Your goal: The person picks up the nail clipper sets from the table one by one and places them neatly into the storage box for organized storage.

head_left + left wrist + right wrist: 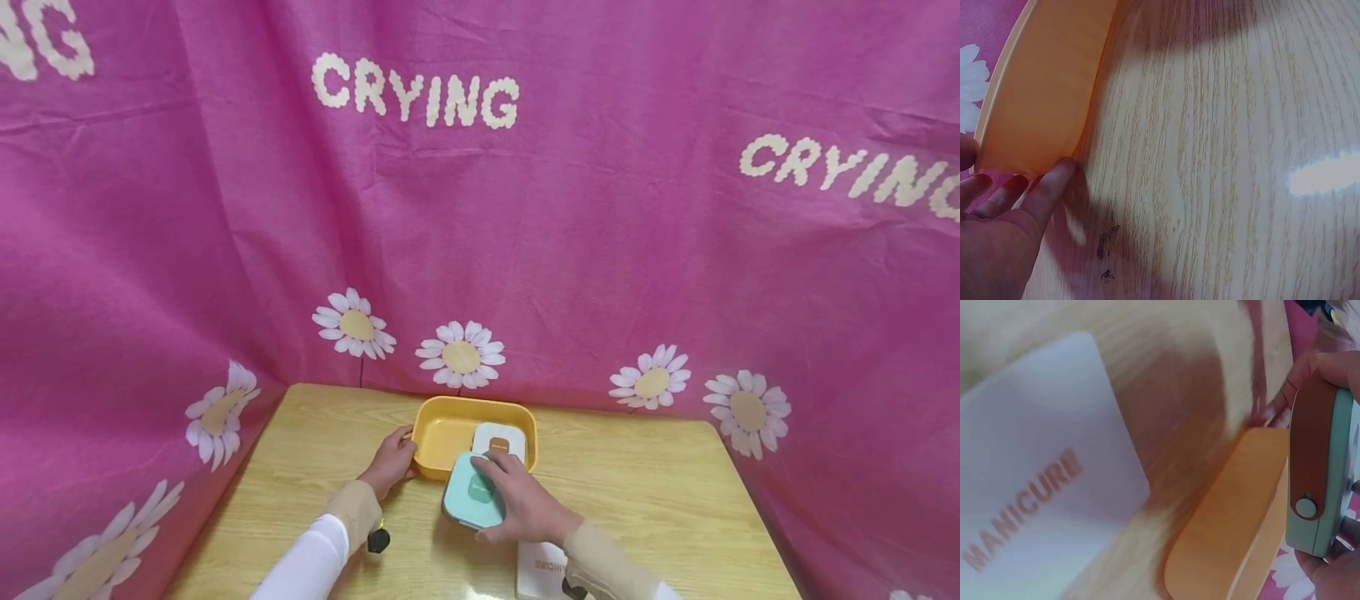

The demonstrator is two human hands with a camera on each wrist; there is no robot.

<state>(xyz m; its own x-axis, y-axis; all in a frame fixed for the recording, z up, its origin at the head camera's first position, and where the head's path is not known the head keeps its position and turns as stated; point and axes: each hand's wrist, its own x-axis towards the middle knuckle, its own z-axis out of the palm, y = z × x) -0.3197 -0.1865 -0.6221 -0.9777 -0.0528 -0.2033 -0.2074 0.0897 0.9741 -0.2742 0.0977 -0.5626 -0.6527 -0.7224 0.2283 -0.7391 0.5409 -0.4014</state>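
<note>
A yellow bin (513,408) sits near the back edge of the table. My left hand (392,463) holds its left end, and in the left wrist view the fingers (1054,181) lie against the orange-looking end wall (1047,94). My right hand (528,504) grips a turquoise case (468,500) by its sides, above the table at the bin's front edge. In the right wrist view the case shows a brown strap (1313,450) with a round snap. Inside the bin's right half lies a white case (512,434) with a brown label.
A flat white box (536,571) marked MANICURE lies on the wooden table (637,483), partly under my right forearm. A pink curtain (562,250) with daisies hangs behind the table and at both sides.
</note>
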